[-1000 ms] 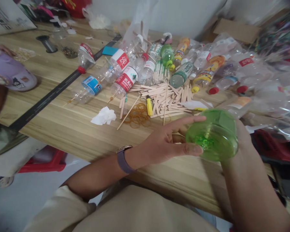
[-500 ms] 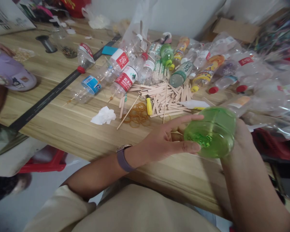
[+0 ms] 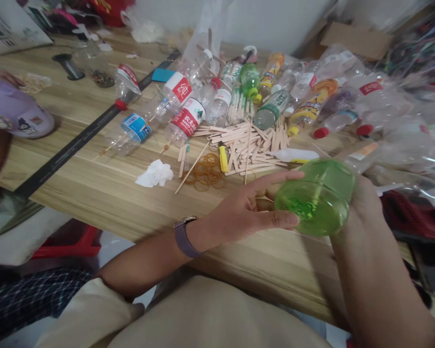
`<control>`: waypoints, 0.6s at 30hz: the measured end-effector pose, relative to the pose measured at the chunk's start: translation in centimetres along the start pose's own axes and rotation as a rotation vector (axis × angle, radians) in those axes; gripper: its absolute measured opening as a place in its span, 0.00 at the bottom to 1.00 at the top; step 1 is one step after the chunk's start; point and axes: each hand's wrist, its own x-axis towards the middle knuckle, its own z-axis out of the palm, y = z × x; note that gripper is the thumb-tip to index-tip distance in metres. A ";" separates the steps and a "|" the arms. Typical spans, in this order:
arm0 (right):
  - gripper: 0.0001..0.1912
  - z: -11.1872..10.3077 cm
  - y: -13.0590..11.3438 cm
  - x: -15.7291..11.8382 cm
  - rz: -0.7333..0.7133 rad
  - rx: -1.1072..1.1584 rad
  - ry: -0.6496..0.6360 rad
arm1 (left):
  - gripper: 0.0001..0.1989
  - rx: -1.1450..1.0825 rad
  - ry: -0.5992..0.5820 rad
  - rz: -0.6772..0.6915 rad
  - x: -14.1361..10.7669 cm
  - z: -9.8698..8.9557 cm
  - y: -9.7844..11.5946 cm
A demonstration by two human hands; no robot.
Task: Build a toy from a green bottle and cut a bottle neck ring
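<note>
A translucent green plastic bottle [image 3: 322, 193] is tilted above the table's front part, its base turned toward me. My left hand [image 3: 255, 208] grips the base end, thumb below and fingers along the upper side. My right hand [image 3: 364, 200] is around the far side of the bottle, its fingers mostly hidden behind it. Beyond my left hand lie brown rubber bands [image 3: 207, 171], a yellow-handled tool [image 3: 223, 158], a thin wooden skewer [image 3: 192, 167] and a heap of flat wooden sticks [image 3: 253, 147].
Crumpled white tissue [image 3: 155, 173] lies left of the rubber bands. Bottles with skewers, such as a blue-labelled bottle [image 3: 137, 128], stand farther back. Many clear bottles [image 3: 391, 104] crowd the right. A black strip [image 3: 72, 147] crosses the table [image 3: 112, 193]. Another person's purple sleeve [image 3: 21, 108] is at left.
My hands and the green bottle have hardly moved. Dark checked cloth has come into view at the lower left.
</note>
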 end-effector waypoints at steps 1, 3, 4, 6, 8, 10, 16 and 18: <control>0.13 0.1 -0.2 -0.1 0.034 -0.015 0.026 | 0.33 -0.010 -0.001 -0.001 0.0 0.0 0.0; 0.14 0.3 -0.6 -0.2 0.096 -0.043 0.071 | 0.33 -0.014 0.006 -0.012 0.0 0.1 0.0; 0.14 0.5 -0.7 -0.3 0.113 -0.050 0.084 | 0.33 -0.007 0.015 -0.019 0.0 0.1 0.0; 0.12 0.7 -0.9 -0.5 0.135 -0.061 0.102 | 0.33 0.014 0.037 -0.031 0.0 0.1 -0.1; 0.11 0.9 -0.9 -0.7 0.146 -0.065 0.117 | 0.34 0.023 0.049 -0.033 0.0 0.0 -0.1; 0.12 1.2 -0.8 -1.0 0.155 -0.067 0.129 | 0.34 0.019 0.043 -0.040 0.1 -0.1 -0.2; 0.15 1.4 -0.8 -1.1 0.151 -0.069 0.139 | 0.33 -0.020 0.024 -0.037 0.1 0.0 -0.2; 0.14 1.2 -0.7 -0.9 0.148 -0.067 0.121 | 0.32 -0.028 0.025 -0.041 0.1 0.0 -0.3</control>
